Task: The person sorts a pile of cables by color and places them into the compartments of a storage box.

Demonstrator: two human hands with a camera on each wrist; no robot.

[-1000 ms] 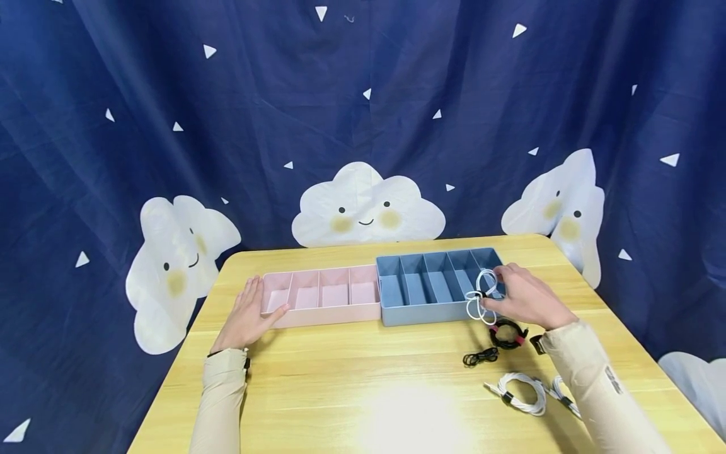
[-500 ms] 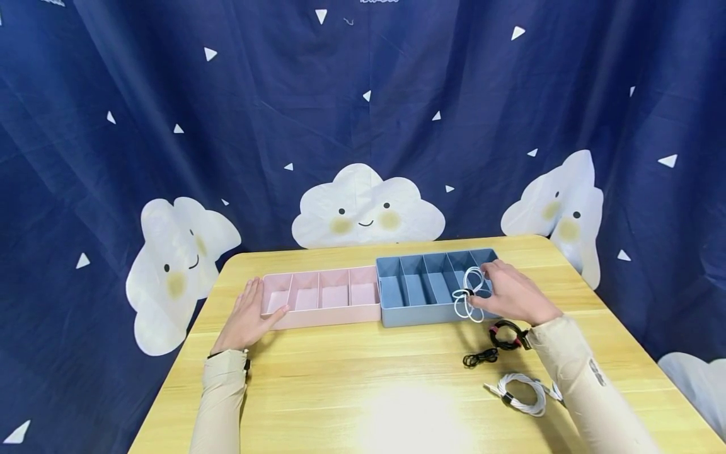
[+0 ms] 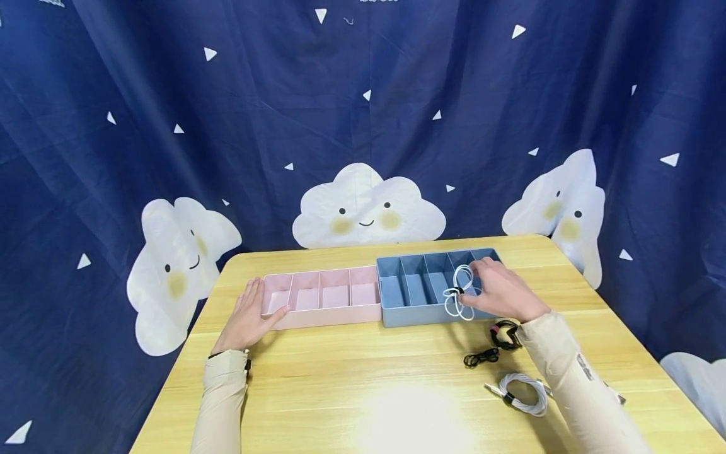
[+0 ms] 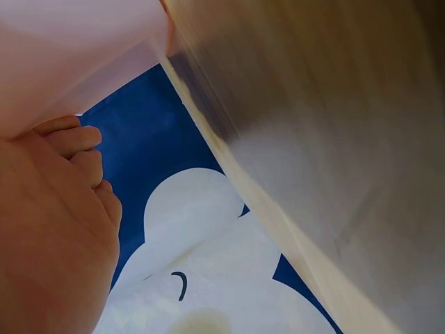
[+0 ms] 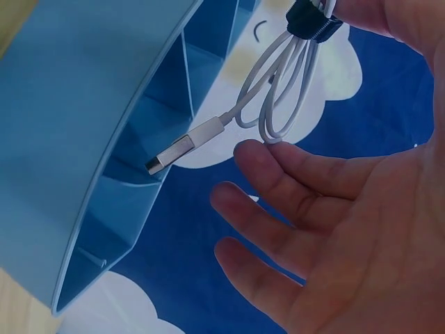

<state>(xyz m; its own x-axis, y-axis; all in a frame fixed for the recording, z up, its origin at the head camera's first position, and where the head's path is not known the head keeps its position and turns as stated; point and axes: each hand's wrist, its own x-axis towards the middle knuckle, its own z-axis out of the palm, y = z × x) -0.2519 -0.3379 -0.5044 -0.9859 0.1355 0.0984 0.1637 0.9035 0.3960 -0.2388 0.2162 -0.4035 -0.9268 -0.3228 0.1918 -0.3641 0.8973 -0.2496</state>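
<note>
My left hand [image 3: 244, 318] rests against the left end of a pink divided box [image 3: 329, 316], fingers straight along its side and thumb over the front corner. Butted against that box on the right is a blue divided box [image 3: 420, 314]. Above its right half, my right hand [image 3: 501, 290] pinches a looped white USB cable [image 5: 299, 50] near its black strap [image 5: 309, 21]. The cable's loops dangle below the thumb, and the silvery plug [image 5: 191, 142] overlaps the blue compartments in the right wrist view. The other right fingers are spread loosely. Both boxes' visible compartments hold nothing.
In front of the blue box lie a small black cable bundle [image 3: 481, 358] and a black coil with a red strap [image 3: 495, 338]. A white braided coil [image 3: 533, 408] lies nearer; my right sleeve mostly hides another cable. A blue curtain [image 3: 363, 126] hangs behind the table.
My right hand has carried the white cable leftward over the blue box, from its right end towards its middle compartments. The left hand and both boxes have stayed in place.
</note>
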